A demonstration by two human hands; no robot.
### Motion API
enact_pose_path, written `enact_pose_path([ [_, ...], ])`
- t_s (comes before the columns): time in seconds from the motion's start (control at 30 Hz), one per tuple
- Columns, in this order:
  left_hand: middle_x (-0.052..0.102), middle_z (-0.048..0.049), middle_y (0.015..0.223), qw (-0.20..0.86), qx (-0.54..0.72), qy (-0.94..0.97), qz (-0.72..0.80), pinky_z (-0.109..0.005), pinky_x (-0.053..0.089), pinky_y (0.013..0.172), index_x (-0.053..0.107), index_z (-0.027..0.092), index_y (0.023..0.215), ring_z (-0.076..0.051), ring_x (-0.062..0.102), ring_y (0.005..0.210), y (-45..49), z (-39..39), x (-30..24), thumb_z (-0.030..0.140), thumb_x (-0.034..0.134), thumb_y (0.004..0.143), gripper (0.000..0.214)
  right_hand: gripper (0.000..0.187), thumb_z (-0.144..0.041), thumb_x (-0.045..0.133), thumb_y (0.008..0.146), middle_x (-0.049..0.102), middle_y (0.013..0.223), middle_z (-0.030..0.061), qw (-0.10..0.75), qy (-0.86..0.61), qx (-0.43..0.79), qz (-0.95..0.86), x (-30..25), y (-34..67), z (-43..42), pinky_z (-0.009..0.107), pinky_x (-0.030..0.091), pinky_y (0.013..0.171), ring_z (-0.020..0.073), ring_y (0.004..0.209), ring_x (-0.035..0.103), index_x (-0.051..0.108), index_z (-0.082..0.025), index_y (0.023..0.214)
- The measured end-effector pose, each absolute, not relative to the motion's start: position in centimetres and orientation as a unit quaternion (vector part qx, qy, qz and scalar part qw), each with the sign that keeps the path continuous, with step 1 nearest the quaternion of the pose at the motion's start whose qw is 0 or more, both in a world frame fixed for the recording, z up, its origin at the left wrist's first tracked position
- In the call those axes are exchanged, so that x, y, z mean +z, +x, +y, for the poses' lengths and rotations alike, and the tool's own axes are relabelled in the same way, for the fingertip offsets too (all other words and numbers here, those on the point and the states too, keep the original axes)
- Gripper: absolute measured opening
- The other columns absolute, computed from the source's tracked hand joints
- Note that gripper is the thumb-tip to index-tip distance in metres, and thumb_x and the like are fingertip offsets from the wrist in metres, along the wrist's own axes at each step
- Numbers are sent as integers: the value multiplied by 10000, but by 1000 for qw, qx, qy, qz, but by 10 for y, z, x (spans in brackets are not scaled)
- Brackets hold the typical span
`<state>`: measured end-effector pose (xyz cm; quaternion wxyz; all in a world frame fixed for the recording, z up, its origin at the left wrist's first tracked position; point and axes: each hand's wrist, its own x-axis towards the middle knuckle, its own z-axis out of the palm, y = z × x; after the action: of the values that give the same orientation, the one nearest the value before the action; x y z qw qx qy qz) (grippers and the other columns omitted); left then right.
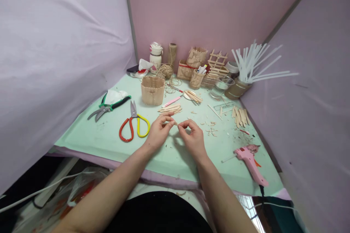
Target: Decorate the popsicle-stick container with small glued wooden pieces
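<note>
Head view: left hand (159, 131) and right hand (193, 139), fingers pinched on a tiny pale wood-coloured sliver (175, 123) above the green cloth-covered tabletop (91, 134), toward its front edge; ends hidden under fingertips, shape unreadable.

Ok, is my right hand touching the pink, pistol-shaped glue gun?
Apart: the head view shows pale green table surface between your right hand and the pink glue gun.

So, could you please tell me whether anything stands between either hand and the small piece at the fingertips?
Nothing visible does: the left hand and right hand pinch the small piece directly, and the stick pile lies beyond them.
</note>
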<state>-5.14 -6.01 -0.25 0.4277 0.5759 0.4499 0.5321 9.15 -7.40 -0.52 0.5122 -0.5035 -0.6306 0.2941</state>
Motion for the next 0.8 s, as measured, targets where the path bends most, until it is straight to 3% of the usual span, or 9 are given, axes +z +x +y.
enact_pose_path([
  [0.8, 616, -125, 1227, 469, 522, 524, 482, -397, 438, 946, 657, 174, 727, -272, 525, 1192, -50, -61, 4, 295, 635, 765, 128, 115, -272, 563, 800, 614, 748, 5, 509, -511, 316, -616, -4, 90, -75, 306, 445, 735, 167, 755, 565, 602, -207, 713],
])
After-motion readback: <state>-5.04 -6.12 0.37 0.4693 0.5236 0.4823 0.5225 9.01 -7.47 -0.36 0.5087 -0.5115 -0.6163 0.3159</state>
